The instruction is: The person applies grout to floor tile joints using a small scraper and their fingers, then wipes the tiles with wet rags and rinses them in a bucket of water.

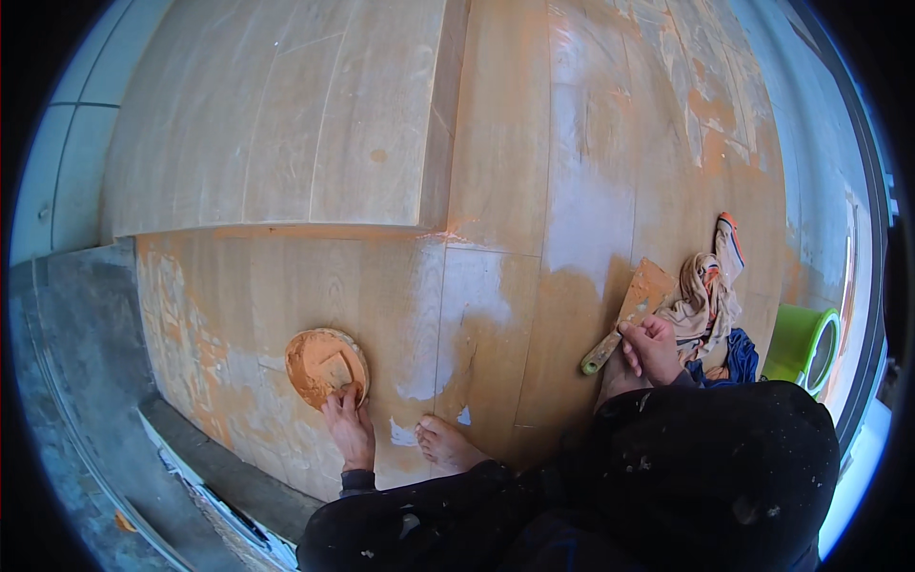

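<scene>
My left hand (pixel 349 431) reaches into a round shallow bowl (pixel 296 381) of orange-brown paste (pixel 315 353). Its fingers are closed on a small flat paste-coated scraper (pixel 335 370), partly hidden in the paste. Over by the right foot, my right hand (pixel 652 349) is curled, its fingertips pinched at the neck of a putty knife (pixel 601 353). Orange paste smears the knife's wide blade, which points away from me, while the green-ended handle points toward the lower left. Right beside this hand lies a crumpled beige cloth (pixel 703 300).
A raised wood-look platform (pixel 286 114) fills the upper left. Tiled wood-look flooring (pixel 491 286) carries orange and whitish smears. Dark blue cloth (pixel 742 357) and a green bucket (pixel 801 343) stand at right. My bare left foot (pixel 448 445) is between the hands; a grey ledge (pixel 219 458) runs lower left.
</scene>
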The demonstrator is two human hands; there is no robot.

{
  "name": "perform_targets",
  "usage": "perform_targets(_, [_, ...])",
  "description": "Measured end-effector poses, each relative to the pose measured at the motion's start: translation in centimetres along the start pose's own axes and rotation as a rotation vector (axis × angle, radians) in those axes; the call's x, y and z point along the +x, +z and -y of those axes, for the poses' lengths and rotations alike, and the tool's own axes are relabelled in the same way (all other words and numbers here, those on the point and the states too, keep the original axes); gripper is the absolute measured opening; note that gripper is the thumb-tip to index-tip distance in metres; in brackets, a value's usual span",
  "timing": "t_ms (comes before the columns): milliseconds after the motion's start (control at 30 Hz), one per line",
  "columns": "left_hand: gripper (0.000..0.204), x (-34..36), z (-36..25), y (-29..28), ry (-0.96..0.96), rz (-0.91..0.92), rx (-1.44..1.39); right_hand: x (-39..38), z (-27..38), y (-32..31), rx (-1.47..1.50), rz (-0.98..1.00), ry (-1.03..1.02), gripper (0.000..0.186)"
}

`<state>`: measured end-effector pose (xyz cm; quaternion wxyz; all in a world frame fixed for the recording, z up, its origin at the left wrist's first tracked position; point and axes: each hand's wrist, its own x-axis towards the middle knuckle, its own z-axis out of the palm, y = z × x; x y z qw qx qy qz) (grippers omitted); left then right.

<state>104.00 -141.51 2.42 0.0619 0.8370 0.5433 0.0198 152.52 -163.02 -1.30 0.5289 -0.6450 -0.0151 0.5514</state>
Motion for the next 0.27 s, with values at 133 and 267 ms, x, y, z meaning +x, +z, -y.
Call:
perform_targets(133, [0.033, -0.3, 3.1, 0.4, -0.011, 0.015, -0.053, -0.3, -1.7, 1.9, 0.020, -0.052, -0.040, 0.029])
perform_targets(267, [0.034, 0.5, 2.6, -0.6, -0.011, 0.021, 0.003, -0.3, -3.6, 2.0, 0.050, -0.195, -0.019, 0.026])
